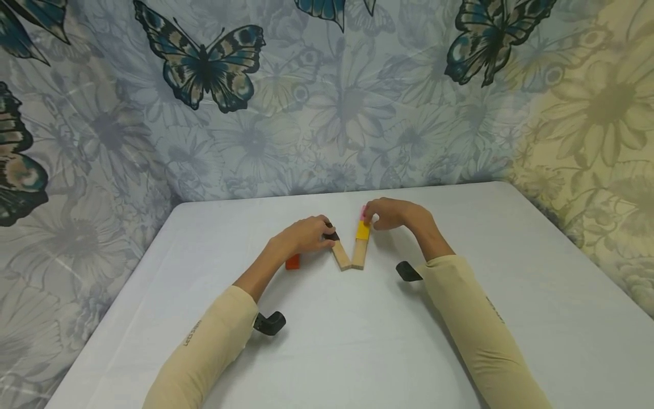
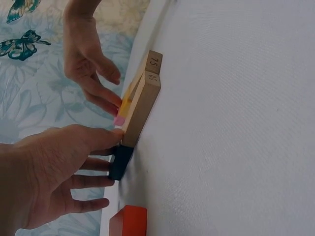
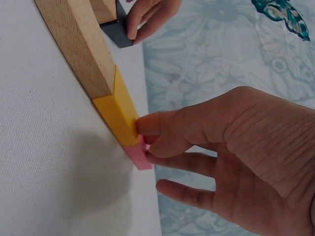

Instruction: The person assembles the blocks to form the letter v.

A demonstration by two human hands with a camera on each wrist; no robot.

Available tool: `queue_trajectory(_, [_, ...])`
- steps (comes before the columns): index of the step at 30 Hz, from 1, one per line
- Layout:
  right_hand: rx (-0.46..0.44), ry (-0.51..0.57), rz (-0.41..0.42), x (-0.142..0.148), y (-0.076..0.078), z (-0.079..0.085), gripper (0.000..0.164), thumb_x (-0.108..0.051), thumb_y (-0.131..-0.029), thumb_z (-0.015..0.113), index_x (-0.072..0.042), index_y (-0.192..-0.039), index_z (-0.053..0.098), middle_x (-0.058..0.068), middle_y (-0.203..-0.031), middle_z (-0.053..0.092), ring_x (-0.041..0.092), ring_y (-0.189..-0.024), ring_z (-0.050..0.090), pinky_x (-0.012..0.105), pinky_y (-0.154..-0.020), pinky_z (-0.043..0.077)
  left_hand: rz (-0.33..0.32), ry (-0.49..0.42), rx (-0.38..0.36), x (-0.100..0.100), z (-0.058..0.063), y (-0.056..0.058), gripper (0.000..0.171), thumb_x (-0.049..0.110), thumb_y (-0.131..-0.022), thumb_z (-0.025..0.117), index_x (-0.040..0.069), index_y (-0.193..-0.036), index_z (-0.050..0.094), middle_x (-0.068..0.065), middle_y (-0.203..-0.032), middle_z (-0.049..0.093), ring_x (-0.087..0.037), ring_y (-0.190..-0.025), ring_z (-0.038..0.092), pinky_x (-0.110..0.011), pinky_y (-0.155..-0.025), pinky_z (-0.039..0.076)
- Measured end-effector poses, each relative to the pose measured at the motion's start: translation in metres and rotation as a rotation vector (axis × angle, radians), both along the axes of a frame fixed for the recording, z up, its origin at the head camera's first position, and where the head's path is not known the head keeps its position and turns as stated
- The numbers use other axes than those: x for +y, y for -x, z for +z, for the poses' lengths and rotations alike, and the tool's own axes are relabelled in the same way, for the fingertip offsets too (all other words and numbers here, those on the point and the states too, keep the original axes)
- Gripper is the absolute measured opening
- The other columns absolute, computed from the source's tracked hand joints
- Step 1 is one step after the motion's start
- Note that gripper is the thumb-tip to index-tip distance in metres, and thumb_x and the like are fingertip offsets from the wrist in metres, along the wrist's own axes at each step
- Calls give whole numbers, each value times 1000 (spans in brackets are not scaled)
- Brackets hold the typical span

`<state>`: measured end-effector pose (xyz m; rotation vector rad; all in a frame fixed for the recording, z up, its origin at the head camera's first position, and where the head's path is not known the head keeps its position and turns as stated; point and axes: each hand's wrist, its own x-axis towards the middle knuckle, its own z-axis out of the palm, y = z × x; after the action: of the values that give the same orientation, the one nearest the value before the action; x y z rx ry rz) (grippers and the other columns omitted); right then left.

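Two plain wooden blocks [image 1: 341,255] meet at their near ends in a V on the white table. A dark block [image 2: 121,162] continues the left arm of the V. My left hand [image 1: 306,234] holds this dark block between thumb and fingers at its far side. Along the right arm, a yellow block [image 3: 118,110] follows the wood, then a smaller pink block [image 3: 138,156]. My right hand [image 1: 390,213] pinches around the pink block, its thumb by the yellow one; the fingertips are partly hidden. Printed digits mark the near ends of the wooden blocks.
An orange-red block [image 1: 293,262] lies left of the V, partly behind the left wrist. The white table [image 1: 327,341] ends at a back edge before a butterfly-patterned cloth [image 1: 327,113]. A black wrist mount [image 1: 269,323] juts from the left sleeve, another [image 1: 409,271] from the right.
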<state>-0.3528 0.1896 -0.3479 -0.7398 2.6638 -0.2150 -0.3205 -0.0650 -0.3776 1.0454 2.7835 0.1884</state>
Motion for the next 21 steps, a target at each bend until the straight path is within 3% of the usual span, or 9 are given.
queue_trajectory(15, [14,19,22,1,1,0,33,1,-95,61,-5,-124,76,18,-148,60,39,-141,53,56,-120,42,26,32,21,3,-1,-2,48,35,-105,64,9,-146,61,-15,-152,57,-32,-138,59,-47,-115,50])
queue_trajectory(21, [13,11,10,0,-2,1,34,0,-95,60,-6,-124,76,17,-148,60,38,-140,53,56,-120,42,41,31,88,-1,6,-6,51,39,-105,63,12,-148,60,-16,-157,54,-34,-139,58,-55,-111,52])
